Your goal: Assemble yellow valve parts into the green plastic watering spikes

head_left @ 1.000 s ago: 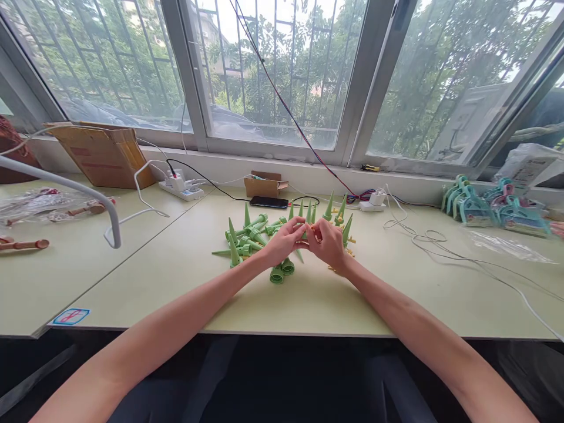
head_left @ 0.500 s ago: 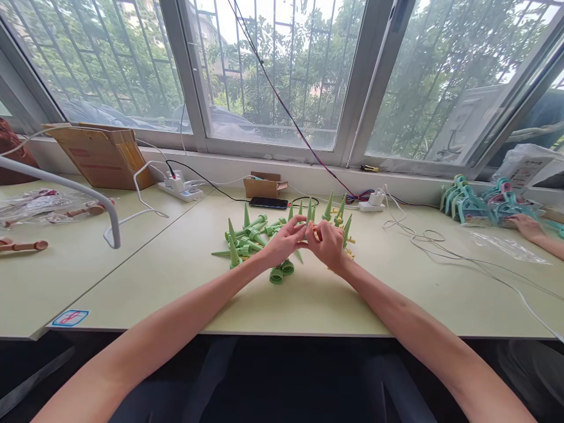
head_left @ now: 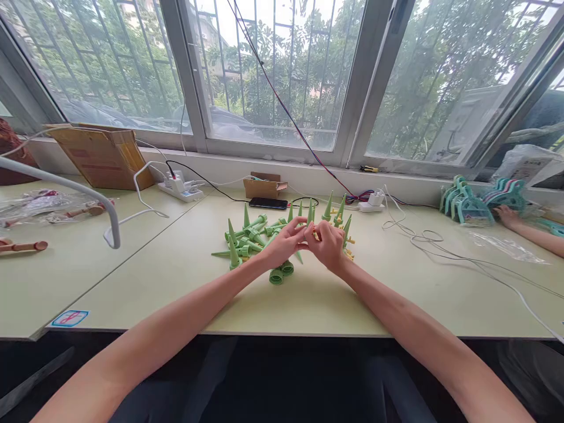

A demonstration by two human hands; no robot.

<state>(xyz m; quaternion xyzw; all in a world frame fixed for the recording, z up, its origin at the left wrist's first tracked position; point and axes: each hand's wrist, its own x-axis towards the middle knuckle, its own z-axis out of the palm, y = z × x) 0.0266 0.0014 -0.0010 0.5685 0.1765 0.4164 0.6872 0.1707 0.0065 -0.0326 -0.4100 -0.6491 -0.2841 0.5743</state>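
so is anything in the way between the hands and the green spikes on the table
Nothing visible is. Heaped green spikes lie beside the left hand, and upright ones stand just beyond the right hand. The phone lies farther back, not between.

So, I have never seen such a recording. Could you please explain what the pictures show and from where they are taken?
There is no machine: a person works with bare hands, and one camera on the head looks forward and down. The left hand and right hand meet over a pale table; their fingers hide most of whatever is held, so I cannot name it. Around them are green plastic spikes, some lying, some standing, and small yellow pieces. Behind are a black smartphone and a small cardboard box. At the right, a co-worker's hand is at clothes hangers.
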